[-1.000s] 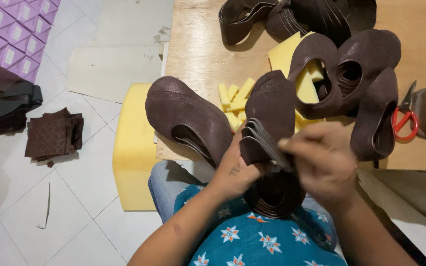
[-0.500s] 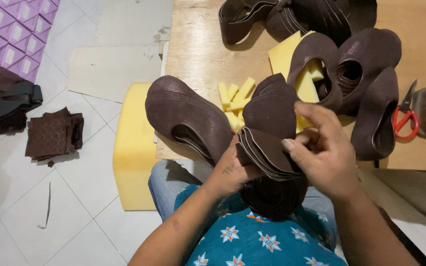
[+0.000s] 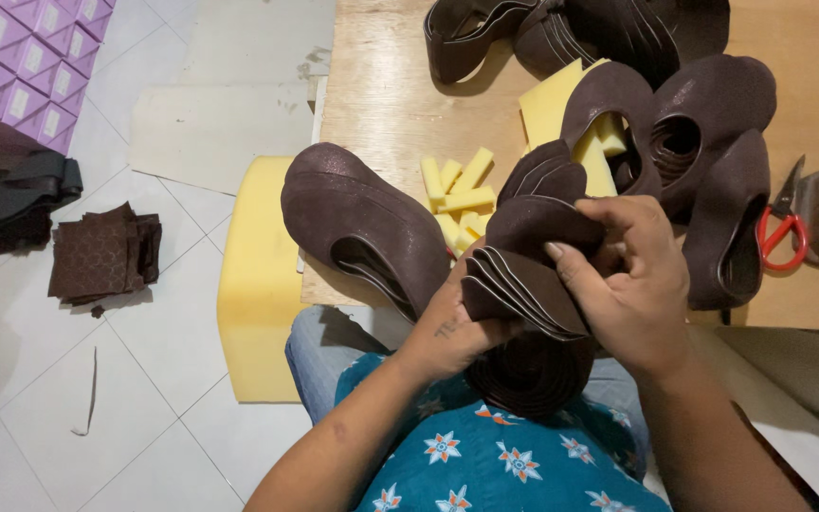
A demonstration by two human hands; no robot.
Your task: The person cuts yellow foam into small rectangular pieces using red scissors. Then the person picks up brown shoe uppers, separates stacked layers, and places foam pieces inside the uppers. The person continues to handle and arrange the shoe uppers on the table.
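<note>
- Several thin dark-brown cut pieces, a stack of shoe-upper pieces [image 3: 528, 284], are held above the lap, just in front of the near edge of the table [image 3: 381, 104], so that their edges can be fanned apart and looked over.
- The stack is gripped from below by the left hand [image 3: 447, 332]; its fingers are hidden under the pieces, so whether they are curled or flat cannot be told.
- The right hand [image 3: 632, 284] is laid over the top of the stack, its thumb pressed on the fanned edges and its fingers curled over the upper piece, pinching the layers so that they stay together.
- One rounded brown shoe upper [image 3: 362, 228] is left lying over the table's near edge, just beside the left hand, within easy reach.
- More brown uppers [image 3: 703, 161] are heaped on the table beyond the right hand, some with yellow foam showing inside, apparently as stuffing to keep their shape.
- Small yellow foam strips [image 3: 457, 190] are scattered on the table between the uppers, close to where they would be wanted.
- Red-handled scissors [image 3: 782, 228] are laid at the right, near the heap.
- One large yellow foam block [image 3: 258, 284] stands on the floor against the table.
- Folded brown fabric squares [image 3: 106, 256] lie on the floor, well apart.
</note>
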